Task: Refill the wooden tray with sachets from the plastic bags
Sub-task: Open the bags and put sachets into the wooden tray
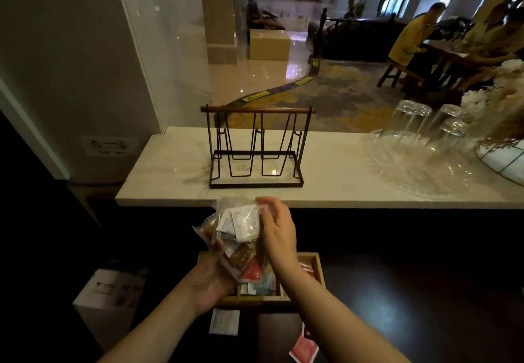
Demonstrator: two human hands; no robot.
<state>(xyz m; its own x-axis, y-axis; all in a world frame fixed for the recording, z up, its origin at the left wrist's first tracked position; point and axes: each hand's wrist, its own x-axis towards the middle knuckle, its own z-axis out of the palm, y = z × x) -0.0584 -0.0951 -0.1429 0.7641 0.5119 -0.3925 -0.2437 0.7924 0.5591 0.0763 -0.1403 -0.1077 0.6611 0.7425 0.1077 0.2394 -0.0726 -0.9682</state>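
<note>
Hands work directly above the wooden tray [317, 263], which serves as the reference for every position below. To the left of the tray stands a white box [109, 291], clear of the working zone. Your left hand [212, 280] cups the plastic bags [241, 238] from below, closed around their lower ends, so the bundle hangs over the tray's left half and anything that slips out should land inside. Brown and red sachets show through the lower bag; white ones fill the upper. Your right hand [276, 232] pinches the top of the upper bag between thumb and fingers, probably to open its mouth or draw out a sachet. Inside the tray, a few blue-white sachets [262, 284] lie in a near compartment. Nearer you than the tray, a loose white sachet [224, 321] and a red sachet [304, 350] rest on the dark surface. Beyond the tray, on the marble counter [170, 181], stands a wire rack [256, 147].
</note>
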